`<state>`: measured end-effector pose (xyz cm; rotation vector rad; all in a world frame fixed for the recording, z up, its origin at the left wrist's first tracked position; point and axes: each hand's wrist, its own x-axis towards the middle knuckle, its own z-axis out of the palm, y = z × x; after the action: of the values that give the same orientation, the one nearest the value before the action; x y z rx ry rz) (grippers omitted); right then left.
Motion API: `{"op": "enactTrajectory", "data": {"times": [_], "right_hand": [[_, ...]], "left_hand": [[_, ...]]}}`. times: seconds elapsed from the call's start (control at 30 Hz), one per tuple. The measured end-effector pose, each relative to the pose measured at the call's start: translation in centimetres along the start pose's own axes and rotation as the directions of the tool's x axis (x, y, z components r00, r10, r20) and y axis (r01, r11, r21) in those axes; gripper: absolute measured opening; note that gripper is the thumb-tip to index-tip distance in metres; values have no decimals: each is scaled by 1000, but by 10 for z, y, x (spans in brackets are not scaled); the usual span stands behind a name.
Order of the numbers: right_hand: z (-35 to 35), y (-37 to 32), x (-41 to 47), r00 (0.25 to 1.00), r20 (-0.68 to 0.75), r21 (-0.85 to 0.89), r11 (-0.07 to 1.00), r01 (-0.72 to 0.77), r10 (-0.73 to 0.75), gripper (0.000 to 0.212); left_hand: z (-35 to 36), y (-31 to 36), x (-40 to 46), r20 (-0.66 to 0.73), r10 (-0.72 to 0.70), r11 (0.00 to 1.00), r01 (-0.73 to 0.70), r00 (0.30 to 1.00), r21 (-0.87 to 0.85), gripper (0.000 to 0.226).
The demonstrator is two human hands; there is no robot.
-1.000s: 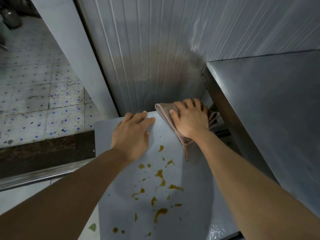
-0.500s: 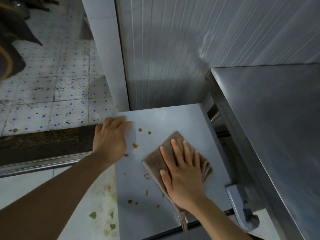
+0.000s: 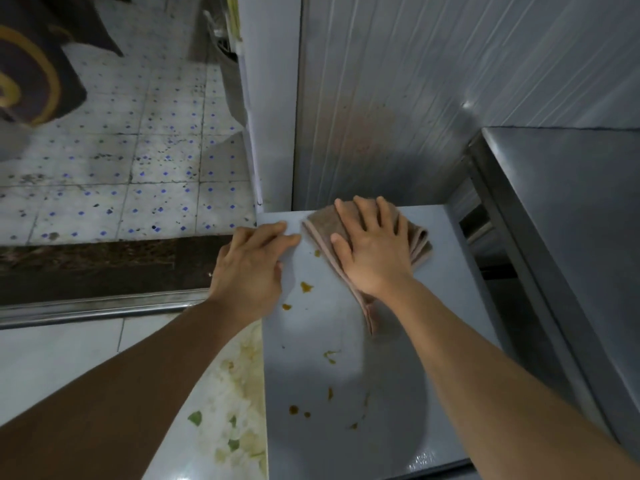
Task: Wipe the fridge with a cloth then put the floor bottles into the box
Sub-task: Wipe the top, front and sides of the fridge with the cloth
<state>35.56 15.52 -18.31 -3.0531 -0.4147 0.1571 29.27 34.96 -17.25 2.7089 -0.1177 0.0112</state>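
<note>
Fridge top [image 3: 398,393], grey and flat, is filling the lower middle of the view, with a ribbed metal wall [image 3: 433,98] rising at 12 o'clock and a steel unit [image 3: 571,237] sitting at 3 o'clock. Tiled floor [image 3: 121,161] is lying at 10 o'clock, a dark threshold [image 3: 104,265] running below it.

Right hand [image 3: 375,252] is pressing flat on the cloth [image 3: 417,242], fingers straight and spread apart, likely to keep the folded cloth loaded against the surface for a wiping stroke. Cloth is sitting at the far edge of the fridge top, at about 12 o'clock on it, touching the surface, one end trailing back toward the wrist.

Left hand [image 3: 251,268] is resting at the fridge's far-left corner, 10 o'clock of the top, fingers close together and loosely bent over the edge, probably bracing the body.

Orange stains [image 3: 305,286] are dotting the top between the hands and toward 6 o'clock, so wiping looks only partly done. Pale food scraps [image 3: 235,386] are lying just left of the fridge at 7 o'clock. No bottles or box in view.
</note>
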Motion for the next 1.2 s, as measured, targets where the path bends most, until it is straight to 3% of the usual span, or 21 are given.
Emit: {"op": "enactTrajectory", "data": {"times": [0.27, 0.37, 0.57, 0.73, 0.9, 1.0, 1.2], "right_hand": [[9, -56, -122, 995, 7, 50, 994, 99, -100, 58], [7, -57, -100, 994, 5, 31, 993, 110, -110, 59], [2, -64, 5, 996, 8, -11, 996, 85, -85, 56], [10, -75, -39, 993, -12, -8, 993, 120, -120, 58], [10, -99, -104, 995, 3, 4, 995, 101, -101, 59], [6, -107, -68, 993, 48, 12, 994, 104, -105, 63], [4, -130, 21, 999, 5, -3, 999, 50, -50, 54]], "left_hand": [[-16, -11, -20, 12, -75, 991, 76, 997, -114, 52], [-19, -20, -25, 66, -46, 980, 58, 997, -189, 54], [-18, -20, -22, 48, -18, 968, 30, 999, -249, 60], [-34, -29, -35, 57, -76, 944, 90, 995, -319, 52], [-48, -50, -47, 194, -129, 965, 168, 972, -201, 52], [-53, -58, -46, 200, -114, 969, 153, 973, -193, 53], [-53, -63, -51, 161, -67, 977, 97, 985, -190, 53]]}}
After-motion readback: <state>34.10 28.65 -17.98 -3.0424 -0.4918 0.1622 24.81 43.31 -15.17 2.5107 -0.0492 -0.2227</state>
